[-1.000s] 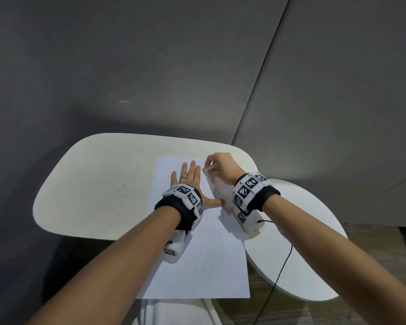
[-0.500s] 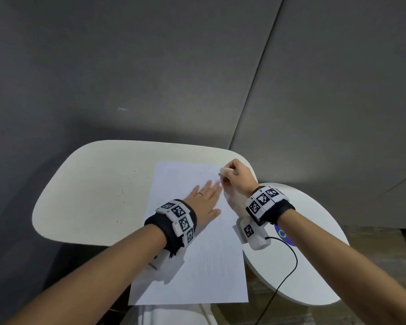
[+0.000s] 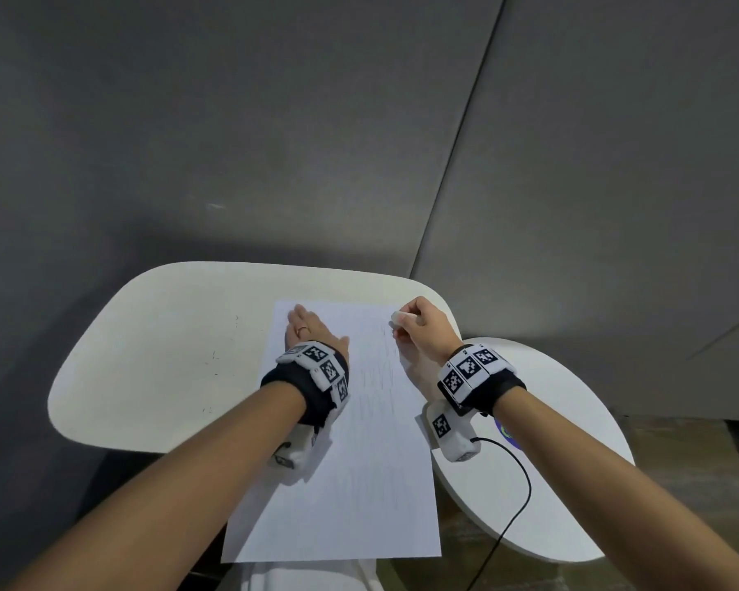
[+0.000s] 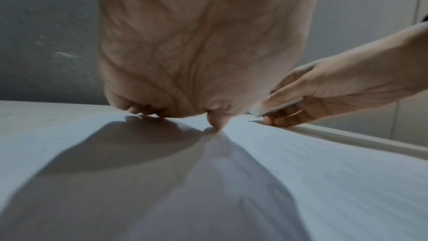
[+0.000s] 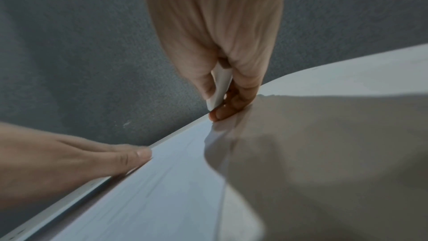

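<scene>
A white sheet of paper [image 3: 359, 462] with faint pencil lines lies lengthwise on the white table [image 3: 154, 356]. My left hand [image 3: 306, 330] lies flat on the sheet's far left corner, fingers straight, pressing it down; the left wrist view shows the palm [image 4: 197, 52] from below. My right hand [image 3: 419, 330] is at the sheet's far right corner and pinches a small white eraser [image 3: 398, 319] between thumb and fingers. In the right wrist view the eraser [image 5: 220, 87] points down at the paper [image 5: 162, 180], and a fingertip [image 5: 217, 115] touches the sheet.
A second, lower round white table [image 3: 572, 484] stands to the right, with a black cable [image 3: 517, 505] running over it and a blue-green sticker [image 3: 506, 430]. Grey walls [image 3: 359, 121] close in behind both tables. The paper's near end overhangs the table's front edge.
My left hand slid from the sheet's middle to its far left corner. My right hand moved with the eraser to the far right corner.
</scene>
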Tool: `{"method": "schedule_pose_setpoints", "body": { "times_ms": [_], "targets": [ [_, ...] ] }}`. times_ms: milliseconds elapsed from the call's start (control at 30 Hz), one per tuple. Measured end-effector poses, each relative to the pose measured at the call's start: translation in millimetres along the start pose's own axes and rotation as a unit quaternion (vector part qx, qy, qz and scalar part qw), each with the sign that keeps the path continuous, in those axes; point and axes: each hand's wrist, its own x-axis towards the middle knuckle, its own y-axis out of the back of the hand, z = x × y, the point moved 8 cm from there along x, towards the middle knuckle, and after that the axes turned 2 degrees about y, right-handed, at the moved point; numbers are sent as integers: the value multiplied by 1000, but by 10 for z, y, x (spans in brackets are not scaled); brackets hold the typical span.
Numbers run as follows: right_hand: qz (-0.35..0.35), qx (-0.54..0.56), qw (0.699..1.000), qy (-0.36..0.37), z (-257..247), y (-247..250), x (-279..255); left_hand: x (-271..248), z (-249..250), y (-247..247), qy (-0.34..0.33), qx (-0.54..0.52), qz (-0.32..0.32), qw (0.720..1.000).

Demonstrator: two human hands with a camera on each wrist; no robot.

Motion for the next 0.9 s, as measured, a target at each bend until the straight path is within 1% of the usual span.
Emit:
{"method": "schedule_pose_setpoints", "body": {
  "times_ms": [33, 67, 100, 133, 167, 200, 233, 267, 300, 333, 367, 400, 433, 467, 500, 567, 667, 767, 833, 900],
  "targets": [
    [-2, 2, 1000, 2, -1, -4, 0, 4, 38, 28, -8, 15, 22, 1000],
    [-4, 3, 1000, 6, -4, -5, 0, -13, 156, 42, -54, 40, 44, 997],
    [-7, 1, 1000, 11, -10, -10, -3, -68, 318, 33, -128, 55, 43, 989],
    [-10, -3, 1000, 17, -12, -16, -1, -126, 458, -29, -202, 66, 17, 977],
    [-14, -8, 1000, 24, -25, -22, -8, -177, 526, -111, -249, 72, -17, 966],
    [-17, -9, 999, 29, -29, -28, -15, -185, 513, -174, -253, 71, -36, 964],
    [-20, -5, 999, 32, -35, -31, -26, -123, 418, -176, -207, 55, -32, 976],
    [-22, -2, 999, 32, -29, -33, -29, -51, 267, -129, -132, 21, -12, 991],
    [-24, -3, 999, 33, -25, -29, -32, -10, 117, -85, -57, -6, 3, 998],
    [-27, -4, 999, 33, -20, -28, -26, 6, 42, -48, -20, -14, 18, 1000],
    [-29, -8, 999, 32, -17, -23, -22, -5, 55, -29, -31, -3, 33, 999],
    [-30, -7, 999, 34, -29, -20, -17, -22, 143, -42, -79, 18, 38, 996],
    [-36, -18, 998, 39, -54, -27, -12, -48, 254, -66, -141, 28, 28, 989],
    [-46, -48, 996, 53, -87, -44, -4, -81, 337, -114, -189, 31, 6, 981],
    [-59, -109, 989, 75, -148, -64, -13, -105, 388, -167, -209, 32, -17, 977],
    [-84, -223, 964, 121, -271, -130, -6, -59, 406, -231, -195, 29, -39, 980],
    [-120, -291, 937, 153, -372, -179, -9, -10, 425, -222, -173, 38, -54, 983],
    [-183, -359, 901, 162, -326, -226, -139, 0, 416, -210, -169, 34, -40, 984],
    [-198, -369, 893, 164, -284, -228, -228, -3, 411, -230, -169, 30, -29, 985],
    [-175, -373, 895, 169, -305, -206, -196, -7, 414, -238, -173, 20, -22, 985]
  ]
}}
